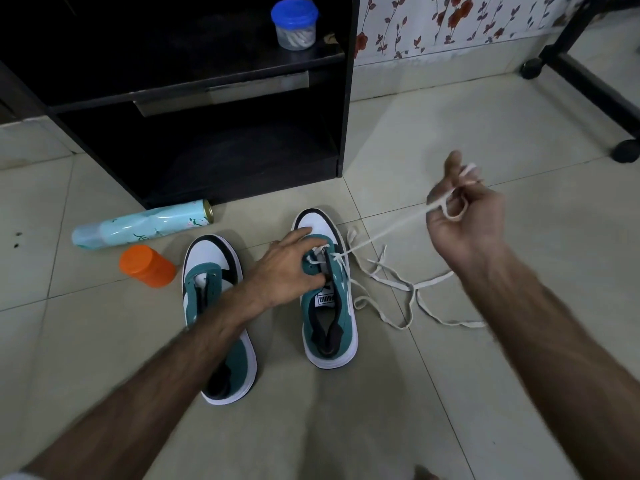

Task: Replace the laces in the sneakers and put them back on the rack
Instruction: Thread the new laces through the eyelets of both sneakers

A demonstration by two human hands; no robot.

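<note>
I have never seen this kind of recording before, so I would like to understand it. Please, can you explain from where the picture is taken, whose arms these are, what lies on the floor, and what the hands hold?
There is no machine here. A person wears one camera on the head, looking forward and down, so both arms belong to the wearer.

On the tiled floor stand two green and white sneakers. The left sneaker has no lace. The left hand grips the right sneaker at its front eyelets. The right hand is raised and pulls a white lace taut from those eyelets, the lace looped round its fingers. More white lace lies loose to the right.

To the left lie a light blue spray can and an orange-lidded jar. Behind is a black rack, with a blue-lidded jar on its shelf.
</note>
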